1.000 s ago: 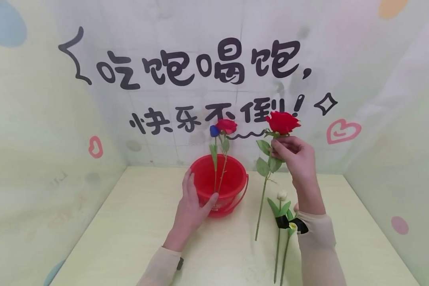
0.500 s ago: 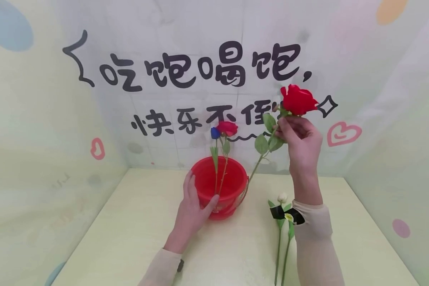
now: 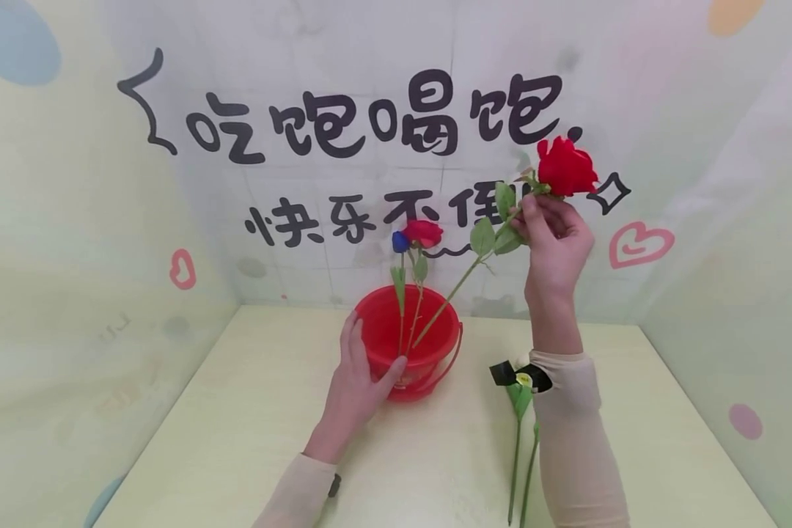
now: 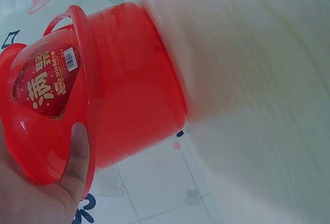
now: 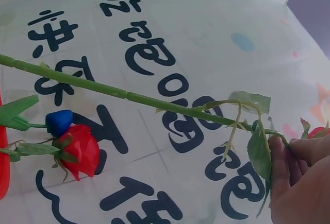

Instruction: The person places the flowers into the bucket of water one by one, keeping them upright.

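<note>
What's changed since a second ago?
The right hand has moved the red rose up and rightward in the head view; the stem has tilted, its lower end swinging left to the mouth of the red bucket. Unchanged: left hand on the bucket, blue flower and second rose in it.

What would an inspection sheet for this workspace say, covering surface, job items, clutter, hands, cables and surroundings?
Surface: pale table, bare of any cloth where visible.
Job items: red bucket upright, with a blue flower and a pinkish-red rose standing in it; held red rose slants, its lower stem over or in the bucket's mouth, cannot tell which; two more flowers lie on the table, blooms mostly hidden.
Clutter: nothing seen.
Left hand: rests against the bucket's side, thumb at the front.
Right hand: pinches the held rose's stem just below the bloom.
Cables: nothing seen.
Surroundings: backdrop printed with black characters and pink hearts.
</note>
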`<state>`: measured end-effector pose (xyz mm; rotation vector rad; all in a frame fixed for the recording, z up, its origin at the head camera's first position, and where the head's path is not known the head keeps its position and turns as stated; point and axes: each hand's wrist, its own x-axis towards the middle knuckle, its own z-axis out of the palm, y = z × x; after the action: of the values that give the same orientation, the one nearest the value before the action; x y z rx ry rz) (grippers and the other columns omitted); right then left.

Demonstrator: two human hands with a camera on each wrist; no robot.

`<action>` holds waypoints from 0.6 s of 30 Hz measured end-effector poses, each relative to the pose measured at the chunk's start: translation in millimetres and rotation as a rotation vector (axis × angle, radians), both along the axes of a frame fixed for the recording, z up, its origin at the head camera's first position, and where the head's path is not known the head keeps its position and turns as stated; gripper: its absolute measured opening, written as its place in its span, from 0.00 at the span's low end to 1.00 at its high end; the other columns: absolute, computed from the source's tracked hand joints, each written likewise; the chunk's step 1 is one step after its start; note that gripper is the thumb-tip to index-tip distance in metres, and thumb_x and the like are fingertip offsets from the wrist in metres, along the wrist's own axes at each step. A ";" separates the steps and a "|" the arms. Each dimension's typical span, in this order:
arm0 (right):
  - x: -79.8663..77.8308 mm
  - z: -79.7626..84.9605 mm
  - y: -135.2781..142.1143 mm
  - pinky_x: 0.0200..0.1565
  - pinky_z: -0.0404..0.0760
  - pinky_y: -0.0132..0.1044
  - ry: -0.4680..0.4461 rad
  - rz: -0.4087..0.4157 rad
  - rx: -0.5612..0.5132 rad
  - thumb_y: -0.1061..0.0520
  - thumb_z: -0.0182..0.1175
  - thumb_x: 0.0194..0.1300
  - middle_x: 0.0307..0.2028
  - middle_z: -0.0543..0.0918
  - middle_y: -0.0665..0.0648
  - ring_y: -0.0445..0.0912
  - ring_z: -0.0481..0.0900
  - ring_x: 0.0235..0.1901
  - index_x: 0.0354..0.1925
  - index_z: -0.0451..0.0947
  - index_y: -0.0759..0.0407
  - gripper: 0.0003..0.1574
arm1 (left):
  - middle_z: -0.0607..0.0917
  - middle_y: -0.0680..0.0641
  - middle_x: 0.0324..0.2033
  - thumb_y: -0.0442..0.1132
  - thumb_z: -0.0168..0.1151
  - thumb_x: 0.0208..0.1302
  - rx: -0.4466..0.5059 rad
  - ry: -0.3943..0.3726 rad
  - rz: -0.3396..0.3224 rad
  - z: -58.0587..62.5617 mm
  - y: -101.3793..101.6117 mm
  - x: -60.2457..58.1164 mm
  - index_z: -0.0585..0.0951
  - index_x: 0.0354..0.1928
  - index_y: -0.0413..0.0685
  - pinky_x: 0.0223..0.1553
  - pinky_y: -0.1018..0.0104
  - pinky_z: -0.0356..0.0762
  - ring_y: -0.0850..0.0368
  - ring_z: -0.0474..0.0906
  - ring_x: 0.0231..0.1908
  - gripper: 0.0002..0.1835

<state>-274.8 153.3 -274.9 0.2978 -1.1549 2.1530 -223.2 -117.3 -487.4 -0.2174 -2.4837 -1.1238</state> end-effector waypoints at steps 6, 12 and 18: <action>-18.6 -13.6 -11.0 0.41 0.90 0.37 -0.013 -0.001 0.010 0.65 0.74 0.65 0.35 0.87 0.60 0.47 0.87 0.31 0.44 0.86 0.68 0.11 | 0.55 0.54 0.80 0.69 0.72 0.60 -0.010 0.007 -0.007 0.5 1.0 0.8 0.44 0.85 0.57 0.48 0.48 0.89 0.46 0.70 0.70 0.63; -36.5 -28.8 -26.6 0.41 0.90 0.36 -0.051 0.020 0.067 0.64 0.73 0.66 0.35 0.87 0.59 0.46 0.87 0.31 0.48 0.85 0.73 0.15 | 0.55 0.53 0.80 0.69 0.71 0.61 -0.007 0.014 -0.014 3.4 0.9 2.4 0.45 0.85 0.56 0.48 0.48 0.89 0.44 0.72 0.69 0.63; -54.4 -48.3 -48.2 0.37 0.89 0.35 -0.088 0.025 0.189 0.65 0.71 0.68 0.33 0.87 0.54 0.43 0.86 0.27 0.44 0.85 0.70 0.09 | 0.56 0.52 0.80 0.67 0.74 0.60 -0.006 -0.005 -0.011 4.4 1.1 4.1 0.44 0.85 0.56 0.48 0.47 0.89 0.45 0.70 0.71 0.64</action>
<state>-329.1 105.2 -323.2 0.3050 -1.4150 2.0999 -219.1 -116.3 -483.0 -0.2302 -2.4934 -1.1228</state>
